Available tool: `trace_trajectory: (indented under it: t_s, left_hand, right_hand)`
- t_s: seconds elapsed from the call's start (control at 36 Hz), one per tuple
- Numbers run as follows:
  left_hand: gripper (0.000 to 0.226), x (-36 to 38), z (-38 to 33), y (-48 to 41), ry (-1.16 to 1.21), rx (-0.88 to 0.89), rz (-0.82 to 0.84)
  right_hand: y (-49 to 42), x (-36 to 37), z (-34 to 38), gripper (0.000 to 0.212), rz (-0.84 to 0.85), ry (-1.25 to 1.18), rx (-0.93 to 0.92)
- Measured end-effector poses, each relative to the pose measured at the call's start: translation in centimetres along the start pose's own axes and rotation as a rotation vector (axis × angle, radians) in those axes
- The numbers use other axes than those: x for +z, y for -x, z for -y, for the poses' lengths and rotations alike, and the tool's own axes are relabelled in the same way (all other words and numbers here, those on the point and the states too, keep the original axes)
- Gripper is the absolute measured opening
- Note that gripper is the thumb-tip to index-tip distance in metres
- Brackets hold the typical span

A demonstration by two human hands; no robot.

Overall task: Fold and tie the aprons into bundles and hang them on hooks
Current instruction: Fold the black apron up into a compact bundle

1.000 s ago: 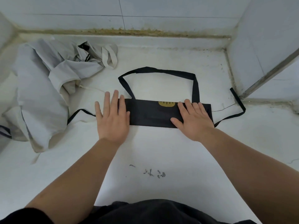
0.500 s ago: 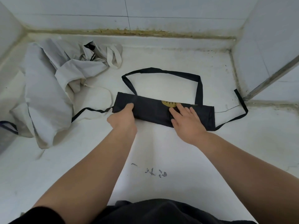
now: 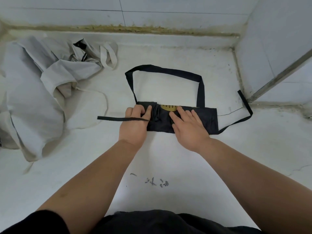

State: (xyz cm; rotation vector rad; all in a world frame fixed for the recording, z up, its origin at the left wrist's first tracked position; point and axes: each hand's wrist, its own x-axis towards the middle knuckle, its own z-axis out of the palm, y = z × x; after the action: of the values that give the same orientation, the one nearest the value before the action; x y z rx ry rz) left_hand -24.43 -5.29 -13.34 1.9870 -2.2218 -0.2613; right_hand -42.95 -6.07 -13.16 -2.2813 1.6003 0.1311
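White counter (image 3: 84, 166), illegible scrawl (image 3: 157, 182), left hand (image 3: 135, 122) gripping black apron (image 3: 209, 119), right hand (image 3: 187, 127) flat on it

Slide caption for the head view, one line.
Left hand grips the rolled end of the black apron; right hand presses it flat.

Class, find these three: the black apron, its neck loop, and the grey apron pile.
black apron (image 3: 209, 119), head view, folded band right of the hands
neck loop (image 3: 168, 69), head view, far strap's middle
grey apron pile (image 3: 33, 107), head view, broad near panel
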Motion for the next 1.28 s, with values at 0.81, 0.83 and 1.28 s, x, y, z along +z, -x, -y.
trace_trajectory:
  t_s: [0.81, 0.83, 1.28]
  left_hand:
    - [0.061, -1.1, -1.1, 1.2, -0.096, 0.035, 0.254]
    - [0.059, -1.1, -1.0, 1.2, -0.075, 0.037, 0.26]
    - [0.029, -0.6, -0.6, -0.2, 0.201, 0.118, 0.002]
  right_hand:
    - [2.0, -3.0, -1.0, 0.047, -0.547, -1.749, 1.158]
    - [1.9, -3.4, -0.9, 0.033, -0.528, -1.872, 1.118]
    - [-0.9, -0.7, 1.4, 0.032, -0.296, -0.202, 0.196]
